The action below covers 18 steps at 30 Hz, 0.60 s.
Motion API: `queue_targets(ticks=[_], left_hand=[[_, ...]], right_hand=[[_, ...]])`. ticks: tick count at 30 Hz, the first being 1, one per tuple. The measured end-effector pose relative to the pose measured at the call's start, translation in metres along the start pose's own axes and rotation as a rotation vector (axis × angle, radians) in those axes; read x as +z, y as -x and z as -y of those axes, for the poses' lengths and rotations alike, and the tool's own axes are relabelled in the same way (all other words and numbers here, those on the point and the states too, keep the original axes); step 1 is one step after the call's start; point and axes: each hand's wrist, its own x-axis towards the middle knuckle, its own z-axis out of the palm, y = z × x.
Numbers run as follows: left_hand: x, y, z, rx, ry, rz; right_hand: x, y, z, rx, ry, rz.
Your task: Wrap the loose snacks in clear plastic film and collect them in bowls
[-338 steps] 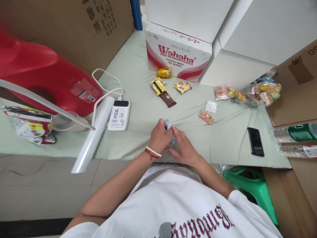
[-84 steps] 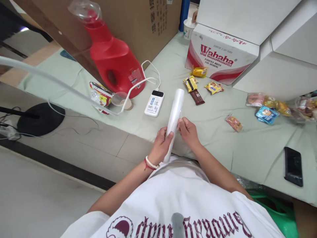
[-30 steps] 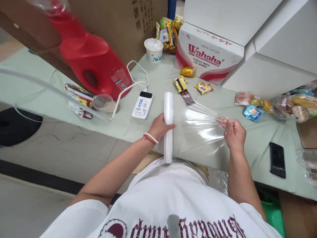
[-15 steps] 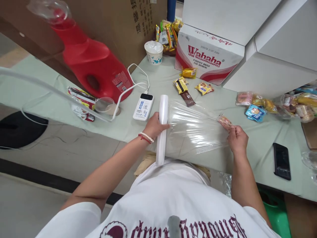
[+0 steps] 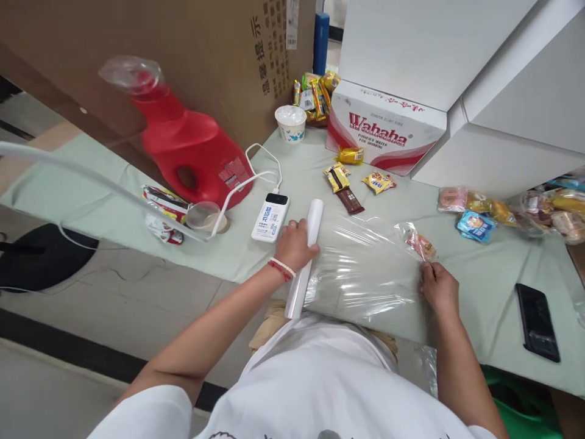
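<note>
My left hand [image 5: 295,245] is wrapped round a roll of clear plastic wrap [image 5: 303,281], which lies slanted near the table's front edge. A wide sheet of plastic film [image 5: 365,262] stretches from the roll to the right. My right hand [image 5: 439,286] is closed, pinching the film's far edge between thumb and fingers. Just beyond its fingertips a small pink-and-orange wrapped snack [image 5: 420,245] lies at the film's upper right corner, with crumpled film about it. A white power bank [image 5: 270,217] with a cable stands close to my left hand's fingers.
Behind the film lie a brown packet [image 5: 350,200] and yellow snack packets [image 5: 379,182]. A Wahaba box [image 5: 386,128], paper cup [image 5: 291,125] and red jug [image 5: 192,149] stand further back. On the right are a blue packet [image 5: 476,227], other snacks and a black phone [image 5: 538,323].
The film has come down closer to the table, and the roll has tilted. My right hand's grip sits lower, apart from the pink snack. The whole view has shifted slightly.
</note>
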Motion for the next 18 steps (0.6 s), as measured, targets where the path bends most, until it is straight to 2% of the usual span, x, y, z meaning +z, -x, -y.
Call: queue_targets(ticks=[2,5,8,10,11,12,14,16,18], left_hand=[[0.000,0.002,0.003,0.080,0.005,-0.066],[0.002,0.008,0.012,0.255,0.029,-0.102],[0.008,0.020,0.020,0.393,0.011,-0.170],[0.012,0.032,0.024,0.459,0.010,-0.186],[0.015,0.038,0.025,0.484,0.005,-0.179],[0.017,0.044,0.027,0.501,-0.005,-0.168],[0.022,0.055,0.029,0.510,-0.030,-0.148],[0.027,0.062,0.030,0.502,-0.040,-0.134],[0.031,0.065,0.031,0.496,-0.037,-0.125]], right_hand=[[0.000,0.003,-0.003,0.018,0.045,0.008],[-0.010,0.004,-0.009,0.025,0.152,0.085],[-0.040,-0.006,-0.008,-0.018,0.261,0.290],[-0.069,-0.021,0.004,-0.089,0.245,0.395],[-0.083,-0.033,0.016,-0.131,0.231,0.385],[-0.093,-0.046,0.031,-0.171,0.232,0.324],[-0.099,-0.078,0.072,-0.237,0.295,0.121],[-0.082,-0.113,0.120,-0.343,0.337,0.041],[-0.045,-0.147,0.166,-0.334,0.399,0.051]])
